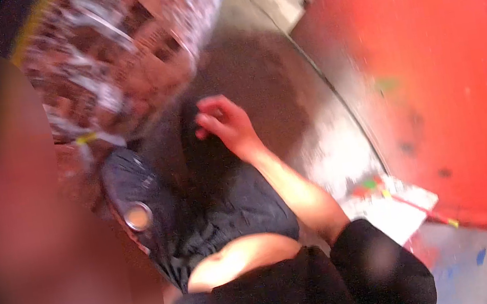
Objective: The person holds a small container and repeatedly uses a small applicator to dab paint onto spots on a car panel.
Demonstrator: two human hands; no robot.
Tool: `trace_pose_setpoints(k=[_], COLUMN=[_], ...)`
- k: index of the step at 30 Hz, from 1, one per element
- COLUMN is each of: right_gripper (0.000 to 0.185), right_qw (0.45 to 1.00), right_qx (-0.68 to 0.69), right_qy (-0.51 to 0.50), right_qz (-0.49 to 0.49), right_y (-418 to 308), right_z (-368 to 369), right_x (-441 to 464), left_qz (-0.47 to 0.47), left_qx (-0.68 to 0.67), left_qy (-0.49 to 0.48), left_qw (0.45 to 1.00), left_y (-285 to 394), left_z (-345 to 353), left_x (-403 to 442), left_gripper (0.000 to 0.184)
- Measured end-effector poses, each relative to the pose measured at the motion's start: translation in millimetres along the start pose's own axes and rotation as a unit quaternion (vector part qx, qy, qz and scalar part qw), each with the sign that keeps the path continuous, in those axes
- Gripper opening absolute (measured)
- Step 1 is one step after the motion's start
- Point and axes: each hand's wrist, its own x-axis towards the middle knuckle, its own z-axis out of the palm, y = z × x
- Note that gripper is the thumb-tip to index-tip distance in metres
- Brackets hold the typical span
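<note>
My right hand (227,126) hangs in mid-air over the dark floor, in front of my dark shorts (227,214). Its fingers are loosely curled, a gap shows between thumb and fingers, and I see nothing held. Motion smears the fingertips a little. Up and to the left of it stands a bundle of reddish-brown pieces (158,45) wrapped in clear plastic film. Lower left, against the shorts, is a small round thing (138,217) with a pale rim and a tan middle; its kind is unclear. My left hand does not show.
A large red panel or bin (446,77), scuffed with paint marks, takes up the right side. By its foot lies a white sheet (385,212) near a grey, paint-spotted lid-like surface (468,263). A dark line (335,91) crosses the floor. A blurred shape covers the left edge.
</note>
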Motion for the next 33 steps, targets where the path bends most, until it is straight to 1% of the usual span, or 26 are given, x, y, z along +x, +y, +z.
trace_pose_setpoints(k=[1,2,5,8,10,11,12,13,14,18,21,24,26,28,30,33], right_gripper=[0.029,0.029,0.03,0.029,0.029,0.03,0.031,0.032,0.033,0.031,0.032,0.032,0.032,0.032,0.032,0.032], right_qw=[1.0,1.0,0.998,1.0,0.999,0.999,0.997,0.999,0.999,0.999,0.999,0.998,0.99,0.988,0.99,0.992], right_qx=[-0.023,-0.001,0.066,-0.02,0.005,-0.028,-0.068,-0.039,-0.05,-0.042,-0.025,-0.057,-0.134,-0.146,-0.122,-0.111], right_qy=[0.002,0.012,0.004,0.012,0.027,0.017,0.031,0.027,0.022,0.025,0.018,0.036,0.036,0.055,0.068,0.057], right_qz=[-0.005,0.005,-0.005,-0.012,-0.025,-0.007,-0.008,-0.014,0.0,-0.022,-0.019,-0.003,-0.006,-0.001,0.001,-0.019], right_y=[-5,-1,3,0,-7,-8,-13,-8,-14,-3,3,2,-3,0,2,10], right_z=[2,2,4,-1,7,10,8,17,4,6,-2,0,3,-1,-3,-11], right_x=[-1,-15,-6,-7,-7,-9,-5,1,-8,2,-1,0,0,1,1,0], left_qz=[-0.01,-0.022,-0.035,-0.043,-0.057,-0.052,-0.04,-0.055,-0.063,-0.065,-0.07,-0.069,-0.06,-0.055,-0.05,-0.049], left_qx=[0.0,-0.007,-0.003,-0.01,0.003,-0.007,-0.012,-0.015,-0.032,-0.057,-0.078,-0.094,-0.114,-0.126,-0.14,-0.144], left_qy=[0.001,-0.006,0.006,-0.003,0.002,0.013,0.015,0.011,0.01,-0.002,0.013,0.026,0.013,0.019,0.027,0.031], left_qw=[1.0,1.0,0.999,0.999,0.998,0.999,0.999,0.998,0.997,0.996,0.994,0.993,0.992,0.99,0.989,0.988], left_y=[1,3,5,13,17,17,16,22,26,25,23,25,27,30,34,32], left_z=[-2,-2,-8,-11,-8,2,3,5,10,18,25,22,18,14,13,4], left_x=[-1,-5,-10,-11,-29,-33,-35,-44,-45,-47,-51,-58,-65,-78,-81,-82], left_gripper=[0.043,0.042,0.041,0.04,0.04,0.04,0.039,0.039,0.039,0.037,0.037,0.036,0.035,0.035,0.034,0.033])
